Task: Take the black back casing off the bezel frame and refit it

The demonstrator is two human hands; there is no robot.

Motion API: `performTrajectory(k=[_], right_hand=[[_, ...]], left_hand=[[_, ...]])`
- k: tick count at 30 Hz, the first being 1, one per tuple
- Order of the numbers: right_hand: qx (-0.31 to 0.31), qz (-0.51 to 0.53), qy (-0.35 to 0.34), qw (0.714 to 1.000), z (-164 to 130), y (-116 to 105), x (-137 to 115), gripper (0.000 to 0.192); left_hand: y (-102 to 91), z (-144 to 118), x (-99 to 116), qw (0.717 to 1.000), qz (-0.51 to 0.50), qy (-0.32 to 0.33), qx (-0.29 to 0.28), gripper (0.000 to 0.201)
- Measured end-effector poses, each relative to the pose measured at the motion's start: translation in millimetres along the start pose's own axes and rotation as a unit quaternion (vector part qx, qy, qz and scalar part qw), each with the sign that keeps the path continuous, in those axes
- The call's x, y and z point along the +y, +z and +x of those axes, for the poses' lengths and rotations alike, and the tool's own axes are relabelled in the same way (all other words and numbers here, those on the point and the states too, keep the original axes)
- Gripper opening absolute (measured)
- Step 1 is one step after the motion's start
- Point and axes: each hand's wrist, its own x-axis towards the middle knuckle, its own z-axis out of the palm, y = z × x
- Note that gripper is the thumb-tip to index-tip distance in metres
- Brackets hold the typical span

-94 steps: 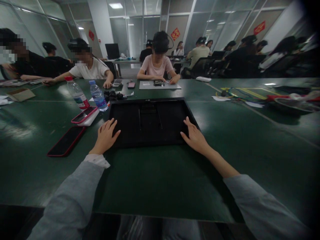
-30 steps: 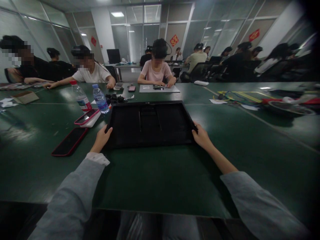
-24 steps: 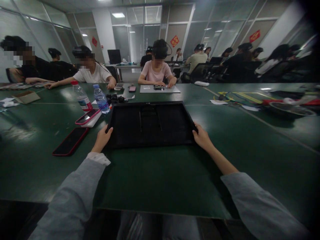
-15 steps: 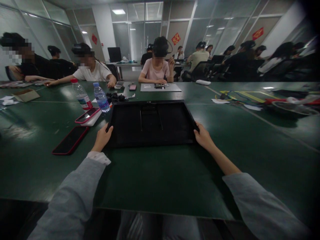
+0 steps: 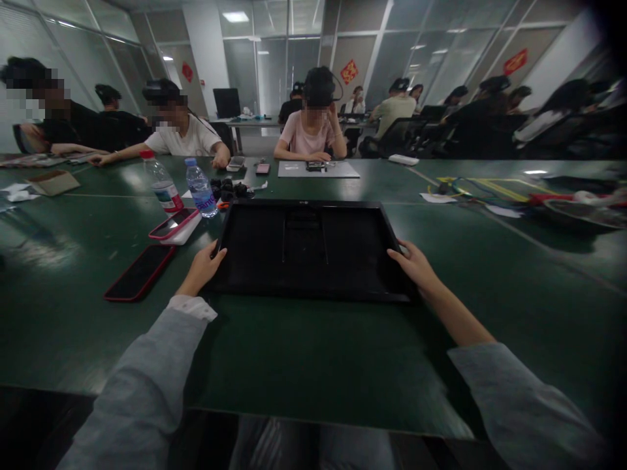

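Note:
A large flat black panel (image 5: 308,251), like the back of a monitor, lies on the green table (image 5: 313,352) in front of me. My left hand (image 5: 204,267) grips its left edge near the front corner. At the opposite side my right hand (image 5: 416,264) holds the right edge. The panel's near edge looks slightly raised off the table. Both grey sleeves reach in from the bottom of the picture.
Left of the panel lie a phone in a red case (image 5: 140,272), a pink-cased phone on a white block (image 5: 175,226) and two water bottles (image 5: 200,188). Small black parts (image 5: 228,190) sit behind. Several people sit across the table. Cables (image 5: 470,187) lie at the right.
My hands went from resting flat on top of the panel to gripping its left and right edges. In the last half second the panel has come slightly nearer and to the right.

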Motion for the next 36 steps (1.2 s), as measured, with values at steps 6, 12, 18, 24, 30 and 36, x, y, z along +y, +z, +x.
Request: performTrajectory(k=[6,12,18,24,30,36], right_hand=[[0.005,0.061,0.015,0.998,1,-1,-4,0.069],[0.010,0.035,-0.016,0.999,6,-5,-5,0.071],[0.013,0.024,-0.012,1.000,8,-9,-3,0.080],[0.048,0.054,-0.010,0.997,11,-11,1,0.083],[0.101,0.068,-0.002,0.993,11,-18,-2,0.076],[0.256,0.009,-0.011,0.967,20,-39,3,0.070]], left_hand=[[1.2,1,-2,0.999,0.003,0.013,-0.031,0.064],[2.1,0,0,0.999,-0.010,0.024,-0.032,0.064],[3.2,-3,2,0.999,-0.007,0.028,-0.043,0.064],[10.1,0,5,0.999,0.014,0.001,-0.037,0.063],[14.2,5,-1,1.000,-0.008,-0.002,0.009,0.069],[11.5,5,-7,1.000,-0.004,-0.018,0.005,0.066]])
